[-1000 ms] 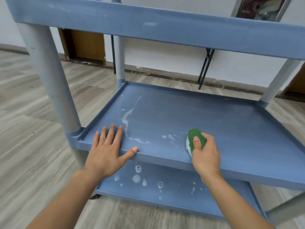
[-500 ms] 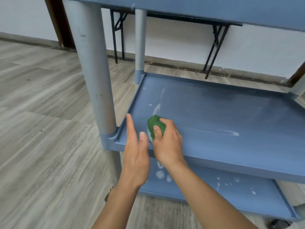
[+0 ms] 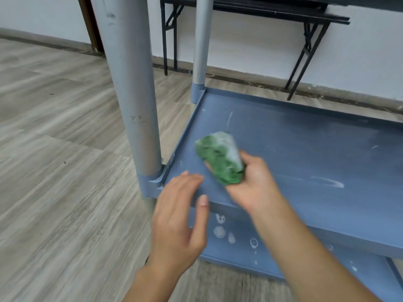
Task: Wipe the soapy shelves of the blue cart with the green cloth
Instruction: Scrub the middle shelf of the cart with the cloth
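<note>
My right hand (image 3: 255, 182) grips the bunched green cloth (image 3: 220, 158), turned so its foam-covered side faces up, just above the front left part of the blue cart's middle shelf (image 3: 305, 144). Thin white soap streaks (image 3: 327, 182) remain on that shelf to the right of the hand. My left hand (image 3: 181, 216) hovers at the shelf's front left corner with fingers relaxed, holding nothing. Below, the bottom shelf (image 3: 294, 260) carries several soap blobs (image 3: 219, 232).
A thick grey cart post (image 3: 133, 88) stands just left of my hands, with a second post (image 3: 201, 42) at the back left corner. Black folding table legs (image 3: 305, 59) lean against the white wall behind. Wood-look floor (image 3: 54, 160) spreads to the left.
My right hand swept the cloth left across the middle shelf, then lifted and turned it foam side up. My left hand came off the shelf edge. The view shifted left and down.
</note>
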### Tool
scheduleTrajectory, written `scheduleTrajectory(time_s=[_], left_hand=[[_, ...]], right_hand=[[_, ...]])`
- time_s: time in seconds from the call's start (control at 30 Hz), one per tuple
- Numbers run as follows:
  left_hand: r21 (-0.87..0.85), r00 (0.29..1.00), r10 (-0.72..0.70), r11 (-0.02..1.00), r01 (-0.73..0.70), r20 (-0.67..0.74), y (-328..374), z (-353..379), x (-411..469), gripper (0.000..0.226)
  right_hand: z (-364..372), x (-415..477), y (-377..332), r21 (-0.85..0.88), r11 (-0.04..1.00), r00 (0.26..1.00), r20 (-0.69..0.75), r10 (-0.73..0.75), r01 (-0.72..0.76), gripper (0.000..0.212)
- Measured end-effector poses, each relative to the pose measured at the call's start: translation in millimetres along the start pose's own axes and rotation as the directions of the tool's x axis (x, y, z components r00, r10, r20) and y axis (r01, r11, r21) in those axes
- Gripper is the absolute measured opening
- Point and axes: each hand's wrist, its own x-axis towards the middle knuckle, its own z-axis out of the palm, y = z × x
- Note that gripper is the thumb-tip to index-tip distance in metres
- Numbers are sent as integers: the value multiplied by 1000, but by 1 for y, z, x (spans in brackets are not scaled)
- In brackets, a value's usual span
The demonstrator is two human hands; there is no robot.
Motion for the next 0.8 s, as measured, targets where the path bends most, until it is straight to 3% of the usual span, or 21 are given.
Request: scheduleTrajectory(time_s=[0.07,0.13,0.2,0.27,0.33,0.4,0.47,0.57,0.8], left_hand=[[191,976,2,981,-44,216,2,20,15,54],[425,932,-87,902,-76,352,2,34,25,73],[494,899,-159,867,-71,408,-1,39,29,85],[511,877,-189,856,-73,442,-3,41,28,90],[527,873,-195,846,-81,447,-4,41,26,90],[529,858,-200,843,-95,472,-3,40,27,88],[541,847,-212,835,-102,487,-1,40,29,87],[545,850,-208,832,-106,483,1,43,31,84],[540,865,-204,837,-88,458,0,42,30,85]], right_hand=[[-20,2,-48,-79,988,990,-44,-133,130,53],[-44,-4,-98,-288,917,945,-93,-313,276,41],[-81,-18,-145,-561,724,811,-150,-566,401,30],[-125,-37,-180,-824,462,625,-178,-760,327,30],[-162,-51,-193,-960,270,548,-189,-815,71,34],[-185,-57,-188,-975,147,537,-216,-815,-169,37],[-192,-57,-174,-965,76,531,-203,-823,-251,36],[-175,-49,-157,-979,87,534,-173,-827,-183,34],[-125,-22,-88,-999,34,635,-31,-772,-8,35]])
